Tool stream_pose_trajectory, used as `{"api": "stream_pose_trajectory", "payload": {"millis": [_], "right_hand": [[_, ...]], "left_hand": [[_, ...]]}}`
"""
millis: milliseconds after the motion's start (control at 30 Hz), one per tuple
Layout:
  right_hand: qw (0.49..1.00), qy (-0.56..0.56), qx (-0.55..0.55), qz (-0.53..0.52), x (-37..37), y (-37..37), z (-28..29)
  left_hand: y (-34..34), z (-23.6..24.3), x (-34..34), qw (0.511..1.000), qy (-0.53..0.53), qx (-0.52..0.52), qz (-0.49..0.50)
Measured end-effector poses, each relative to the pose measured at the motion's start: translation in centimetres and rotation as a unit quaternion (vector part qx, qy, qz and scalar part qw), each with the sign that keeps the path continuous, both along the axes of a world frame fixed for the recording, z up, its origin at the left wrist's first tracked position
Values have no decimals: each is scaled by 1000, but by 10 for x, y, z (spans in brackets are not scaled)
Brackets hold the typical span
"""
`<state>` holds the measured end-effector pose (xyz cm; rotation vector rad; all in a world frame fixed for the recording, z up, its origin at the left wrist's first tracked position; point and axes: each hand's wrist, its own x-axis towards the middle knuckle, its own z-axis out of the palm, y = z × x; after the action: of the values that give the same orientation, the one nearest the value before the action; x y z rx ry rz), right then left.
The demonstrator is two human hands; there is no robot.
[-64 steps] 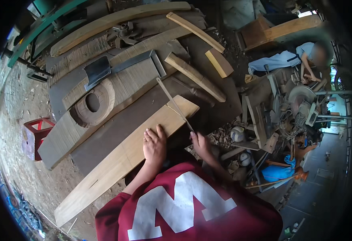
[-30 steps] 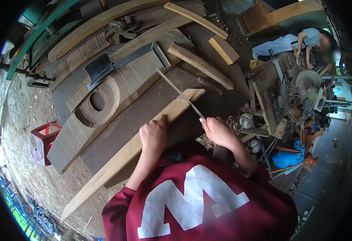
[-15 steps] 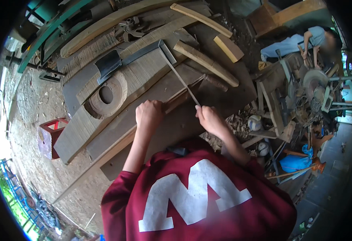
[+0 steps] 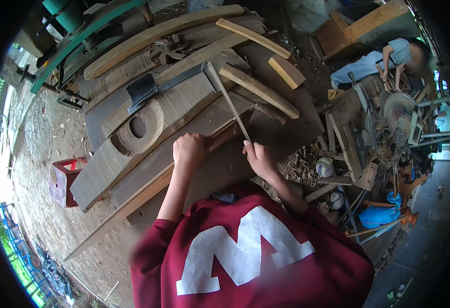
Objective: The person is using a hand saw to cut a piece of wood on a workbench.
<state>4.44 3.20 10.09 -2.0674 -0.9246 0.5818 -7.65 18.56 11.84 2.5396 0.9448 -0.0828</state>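
A dark table (image 4: pixel 281 141) spreads beneath the work. On it lies a wide board (image 4: pixel 101 174) with a round hole through its raised ring. Nearer the person, a long plank (image 4: pixel 142 197) stands on its narrow edge, slanting from lower left to upper right, its lower-left end jutting past the table. A wood strip (image 4: pixel 261 91) lies beyond the plank's far end. A long, thin tool (image 4: pixel 232 108) crosses over the plank near that end; whether they touch, I cannot tell. A wood block (image 4: pixel 286 73) sits farther off, beyond the strip. The left hand (image 4: pixel 190 149) is closed over the plank's upper edge, knuckles up. The right hand (image 4: pixel 261 159) is clamped around the tool's near end, fingers together.
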Motion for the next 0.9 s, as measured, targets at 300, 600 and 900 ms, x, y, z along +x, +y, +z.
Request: {"api": "stream_pose_trajectory", "payload": {"millis": [300, 600, 900], "right_hand": [[996, -78, -39, 9, 5, 0, -17], [988, -116, -92, 44, 9, -2, 10], [989, -104, -104, 25, 4, -5, 14]], "left_hand": [[-2, 0, 1, 999, -17, 35, -24], [-8, -5, -1, 997, 3, 78, -14], [-13, -9, -3, 997, -27, 73, -16]]}}
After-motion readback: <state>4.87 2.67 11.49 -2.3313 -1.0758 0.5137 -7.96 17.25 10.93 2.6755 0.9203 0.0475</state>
